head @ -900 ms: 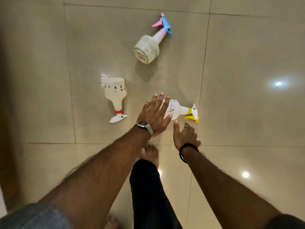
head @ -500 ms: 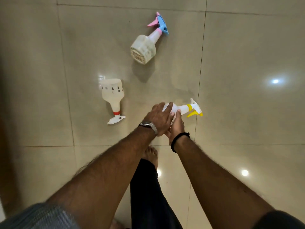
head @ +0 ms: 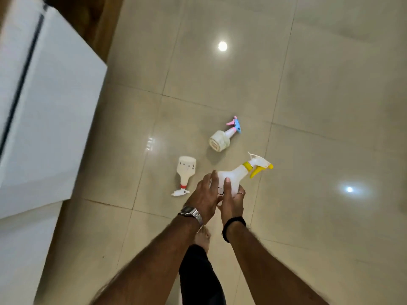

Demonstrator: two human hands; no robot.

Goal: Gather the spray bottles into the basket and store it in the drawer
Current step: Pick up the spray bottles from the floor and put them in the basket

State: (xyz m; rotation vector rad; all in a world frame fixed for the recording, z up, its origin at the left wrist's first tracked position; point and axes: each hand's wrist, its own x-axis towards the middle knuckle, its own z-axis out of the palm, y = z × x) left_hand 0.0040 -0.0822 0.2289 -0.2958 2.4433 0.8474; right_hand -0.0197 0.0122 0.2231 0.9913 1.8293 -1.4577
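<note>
Both hands (head: 231,201) | fingers (head: 227,187) curled round yellow-trigger spray bottle (head: 233,177) | nozzle pointing away

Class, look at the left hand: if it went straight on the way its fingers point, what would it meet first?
The left hand already rests on the yellow-trigger bottle it holds with the right hand. Beyond that, its line points roughly at the pink-and-blue bottle lying on the floor, though depth is hard to judge.

head-worn view, facing steeply down, floor (head: 330,106) near
</note>
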